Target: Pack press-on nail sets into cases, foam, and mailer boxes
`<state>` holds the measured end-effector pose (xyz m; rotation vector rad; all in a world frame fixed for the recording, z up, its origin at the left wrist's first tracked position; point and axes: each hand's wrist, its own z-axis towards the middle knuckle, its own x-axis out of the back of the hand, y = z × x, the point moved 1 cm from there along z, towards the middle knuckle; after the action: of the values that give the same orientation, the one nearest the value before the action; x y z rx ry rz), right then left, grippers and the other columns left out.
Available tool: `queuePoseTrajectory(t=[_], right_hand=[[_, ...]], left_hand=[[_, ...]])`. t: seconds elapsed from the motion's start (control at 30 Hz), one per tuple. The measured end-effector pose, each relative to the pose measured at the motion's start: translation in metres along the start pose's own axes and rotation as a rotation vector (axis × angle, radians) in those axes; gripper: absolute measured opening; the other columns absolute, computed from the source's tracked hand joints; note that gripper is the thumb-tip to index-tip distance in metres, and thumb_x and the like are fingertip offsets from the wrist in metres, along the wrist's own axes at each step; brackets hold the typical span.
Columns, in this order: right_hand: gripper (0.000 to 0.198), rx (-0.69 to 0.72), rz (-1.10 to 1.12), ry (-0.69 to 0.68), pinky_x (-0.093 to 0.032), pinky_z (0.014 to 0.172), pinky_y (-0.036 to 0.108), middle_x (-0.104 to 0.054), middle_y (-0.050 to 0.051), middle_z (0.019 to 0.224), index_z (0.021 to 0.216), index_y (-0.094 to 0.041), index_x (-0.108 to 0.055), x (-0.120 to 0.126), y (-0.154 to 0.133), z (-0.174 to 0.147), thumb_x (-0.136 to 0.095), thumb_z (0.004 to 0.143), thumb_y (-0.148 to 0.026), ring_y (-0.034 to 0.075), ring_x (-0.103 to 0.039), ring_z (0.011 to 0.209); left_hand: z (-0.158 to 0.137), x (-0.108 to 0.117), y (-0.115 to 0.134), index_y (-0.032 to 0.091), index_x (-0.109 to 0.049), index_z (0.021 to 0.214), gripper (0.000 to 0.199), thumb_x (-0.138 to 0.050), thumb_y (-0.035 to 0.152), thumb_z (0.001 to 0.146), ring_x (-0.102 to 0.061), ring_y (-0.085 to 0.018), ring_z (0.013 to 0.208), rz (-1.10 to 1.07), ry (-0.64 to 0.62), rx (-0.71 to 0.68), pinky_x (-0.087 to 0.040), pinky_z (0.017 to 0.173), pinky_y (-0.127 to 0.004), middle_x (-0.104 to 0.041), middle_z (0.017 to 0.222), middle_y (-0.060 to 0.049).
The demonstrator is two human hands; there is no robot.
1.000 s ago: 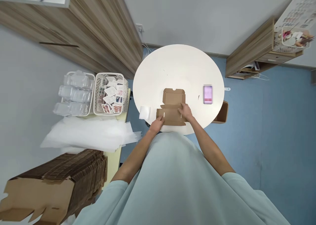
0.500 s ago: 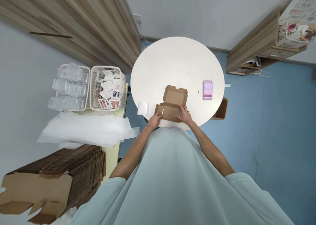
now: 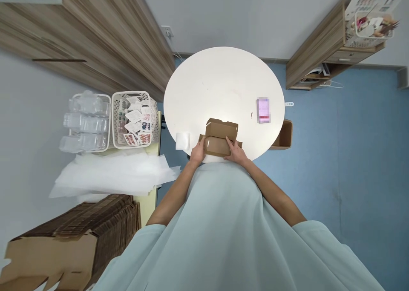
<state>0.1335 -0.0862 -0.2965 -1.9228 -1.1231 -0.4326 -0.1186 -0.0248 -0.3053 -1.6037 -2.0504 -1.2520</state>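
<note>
A brown cardboard box (image 3: 220, 146), partly folded, lies near the front edge of the white oval table (image 3: 223, 78), its lid panel tilted up on the far side. At its left end my left hand (image 3: 198, 151) grips the side, thumb along the inner edge. My right hand (image 3: 237, 152) holds the right end, with the thumb against the inside and the other fingers behind the wall. Short flaps stick out past both hands. Just left of my left hand sits a white square pad (image 3: 182, 141), apart from the box.
A phone with a blurred screen (image 3: 263, 110) lies on the table's right. To my left are a basket of clear plastic trays (image 3: 87, 120), a basket of small cards (image 3: 134, 120), white sheets (image 3: 111, 174) and stacked flat cardboard (image 3: 54, 257). A brown bin (image 3: 283, 135) stands right.
The box's side walls and lid panel have come up more steeply. Both hands have shifted to grip its two ends. The whole view has moved slightly.
</note>
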Motion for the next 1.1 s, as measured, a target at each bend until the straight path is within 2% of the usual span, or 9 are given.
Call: queuePoseTrajectory(t=[0.13,0.27,0.37,0.47,0.57,0.67,0.8,0.97,1.1], right_hand=[[0.126,-0.034,-0.041,0.004,-0.061,0.099,0.046,-0.042,0.023,0.162,0.180,-0.035,-0.005,0.010,-0.002,0.004,-0.091,0.088,-0.039,0.035,-0.072,0.120],[0.125,-0.049,-0.086,-0.007,-0.060,0.096,0.042,-0.045,0.023,0.161,0.180,-0.035,-0.005,0.019,-0.004,0.011,-0.091,0.090,-0.040,0.035,-0.072,0.119],[0.125,-0.047,-0.110,-0.018,-0.061,0.095,0.041,-0.044,0.022,0.161,0.180,-0.034,-0.005,0.021,-0.005,0.013,-0.091,0.090,-0.041,0.037,-0.070,0.123],[0.120,-0.049,-0.125,-0.020,-0.060,0.096,0.042,-0.044,0.022,0.162,0.180,-0.033,-0.008,0.021,-0.005,0.013,-0.089,0.092,-0.043,0.037,-0.070,0.123],[0.118,-0.056,-0.120,-0.025,-0.060,0.095,0.042,-0.045,0.023,0.161,0.180,-0.032,-0.008,0.021,-0.005,0.013,-0.087,0.094,-0.043,0.035,-0.073,0.118],[0.116,-0.054,-0.112,-0.025,-0.060,0.094,0.041,-0.046,0.022,0.161,0.180,-0.033,-0.010,0.020,-0.005,0.012,-0.087,0.094,-0.042,0.035,-0.072,0.118],[0.116,-0.054,-0.110,-0.018,-0.060,0.094,0.041,-0.047,0.021,0.161,0.180,-0.034,-0.011,0.019,-0.003,0.013,-0.088,0.093,-0.044,0.036,-0.071,0.120],[0.118,-0.041,-0.081,-0.016,-0.060,0.095,0.041,-0.050,0.019,0.157,0.180,-0.036,-0.011,0.016,0.000,0.014,-0.089,0.092,-0.042,0.037,-0.070,0.124],[0.127,-0.025,-0.071,-0.016,-0.060,0.097,0.041,-0.048,0.020,0.160,0.179,-0.039,-0.008,0.013,0.002,0.016,-0.094,0.086,-0.043,0.037,-0.069,0.127]], left_hand=[[0.005,0.007,0.015,0.023,-0.046,0.167,0.067,-0.044,0.009,0.101,-0.073,-0.037,0.118,0.136,-0.036,0.063,-0.054,0.108,-0.051,-0.063,0.145,-0.020],[0.003,0.012,0.022,0.027,-0.055,0.160,0.058,-0.047,0.013,0.104,-0.072,-0.034,0.119,0.175,-0.025,0.070,-0.055,0.105,-0.047,-0.063,0.142,-0.016],[-0.001,0.016,0.019,0.029,-0.050,0.162,0.058,-0.053,0.018,0.105,-0.068,-0.033,0.129,0.191,0.151,0.103,-0.057,0.103,-0.043,-0.058,0.150,-0.016],[-0.004,0.020,0.011,0.020,-0.046,0.162,0.060,-0.062,0.026,0.105,-0.059,-0.037,0.141,0.171,0.324,0.224,-0.057,0.105,-0.045,-0.054,0.154,-0.021],[-0.003,0.020,0.004,0.016,-0.065,0.140,0.038,-0.060,0.030,0.106,-0.062,-0.038,0.138,0.127,0.240,0.261,-0.057,0.106,-0.046,-0.062,0.146,-0.021],[-0.003,0.017,0.004,0.019,-0.072,0.125,0.026,-0.057,0.026,0.106,-0.071,-0.033,0.122,0.062,0.189,0.219,-0.056,0.103,-0.043,-0.070,0.138,-0.017],[-0.005,0.010,0.016,0.021,-0.070,0.123,0.022,-0.064,0.030,0.103,-0.076,-0.029,0.111,-0.038,0.180,0.223,-0.055,0.100,-0.038,-0.081,0.115,-0.010],[-0.003,-0.002,0.033,0.021,-0.065,0.133,0.043,-0.080,0.036,0.095,-0.076,-0.026,0.112,-0.119,0.183,0.145,-0.054,0.101,-0.035,-0.075,0.137,-0.011],[0.002,-0.006,0.029,0.020,-0.067,0.126,0.026,-0.068,0.029,0.102,-0.076,-0.025,0.110,-0.111,0.196,0.194,-0.053,0.100,-0.035,-0.078,0.129,-0.010]])
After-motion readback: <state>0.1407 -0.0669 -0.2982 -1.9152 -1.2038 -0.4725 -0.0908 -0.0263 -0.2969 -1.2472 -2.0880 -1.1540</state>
